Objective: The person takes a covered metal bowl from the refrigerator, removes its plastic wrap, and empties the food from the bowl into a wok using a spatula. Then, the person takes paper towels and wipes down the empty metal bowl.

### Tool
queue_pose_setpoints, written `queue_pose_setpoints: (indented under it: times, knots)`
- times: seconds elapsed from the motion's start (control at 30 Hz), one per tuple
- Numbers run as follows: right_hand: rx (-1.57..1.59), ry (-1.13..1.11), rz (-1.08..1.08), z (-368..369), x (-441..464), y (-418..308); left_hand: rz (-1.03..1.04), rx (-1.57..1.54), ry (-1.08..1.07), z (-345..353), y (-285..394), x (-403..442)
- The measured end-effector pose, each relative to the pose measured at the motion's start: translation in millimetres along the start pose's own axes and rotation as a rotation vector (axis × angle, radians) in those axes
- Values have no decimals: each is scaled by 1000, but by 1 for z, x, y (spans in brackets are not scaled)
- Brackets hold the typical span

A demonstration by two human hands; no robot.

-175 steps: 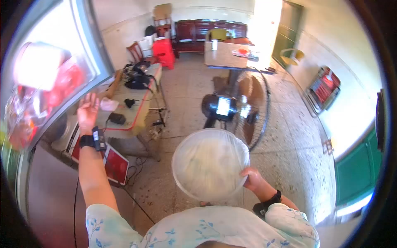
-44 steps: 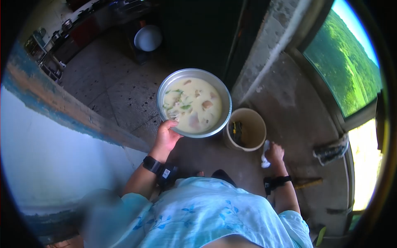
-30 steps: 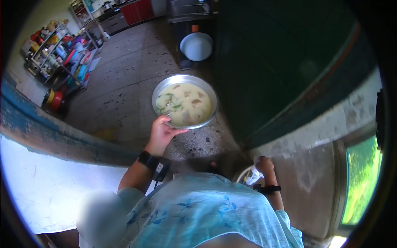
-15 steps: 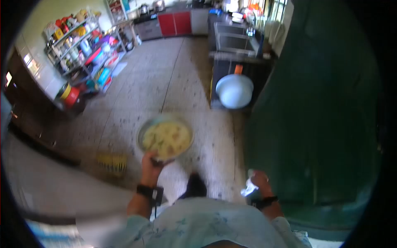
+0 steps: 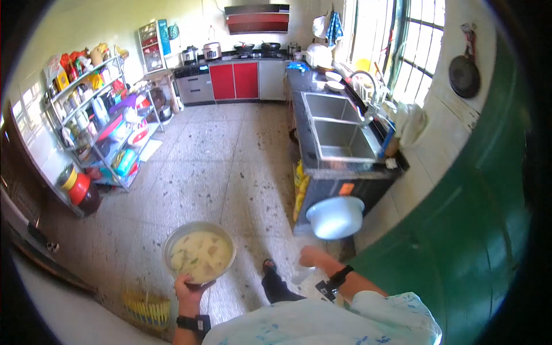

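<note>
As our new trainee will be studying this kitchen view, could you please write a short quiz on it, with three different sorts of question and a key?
1. Which holds the metal bowl of soup?
A) the left hand
B) the right hand
C) both hands together
2. True or false: the dark pan hangs on the wall to the right of the barred window.
3. Fill in the colour: the two middle cabinet doors at the far end are ____.

Key: 1 A; 2 true; 3 red.
</note>
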State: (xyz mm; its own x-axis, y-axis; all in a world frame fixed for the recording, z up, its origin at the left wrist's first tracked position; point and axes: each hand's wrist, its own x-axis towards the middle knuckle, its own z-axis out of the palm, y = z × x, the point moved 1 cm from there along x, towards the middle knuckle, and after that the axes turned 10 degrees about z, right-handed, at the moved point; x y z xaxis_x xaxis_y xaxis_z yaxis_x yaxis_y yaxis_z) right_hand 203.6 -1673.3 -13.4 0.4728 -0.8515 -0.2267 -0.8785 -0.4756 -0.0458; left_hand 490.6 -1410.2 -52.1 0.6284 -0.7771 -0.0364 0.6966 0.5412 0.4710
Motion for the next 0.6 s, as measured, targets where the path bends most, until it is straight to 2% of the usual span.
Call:
queue_pose_setpoints:
  times: [0.07, 0.1, 0.2, 0.27, 0.33, 0.37, 0.47, 0.53, 0.6]
  knots:
    - [-9, -115, -46, -10, 66, -22, 8, 19, 26, 8, 10, 43]
    - [18, -92, -78, -38, 122, -37, 17, 34, 84, 21, 21, 90]
    - [63, -166, -160, -77, 178, -73, 29, 40, 240, 29, 44, 146]
    - [291, -61, -172, -106, 227, -83, 92, 84, 208, 39, 56, 180]
    - [534, 54, -227, -145, 250, -104, 141, 76, 275, 49, 72, 204]
    - [513, 27, -261, -146, 275, -108, 161, 23, 255, 58, 79, 220]
    - [355, 117, -201, -144, 360, -110, 181, -21, 266, 72, 93, 288]
    - [516, 168, -98, -152, 399, -106, 158, -15, 271, 76, 94, 338]
    - [543, 180, -34, -157, 445, -100, 124, 99, 215, 82, 95, 392]
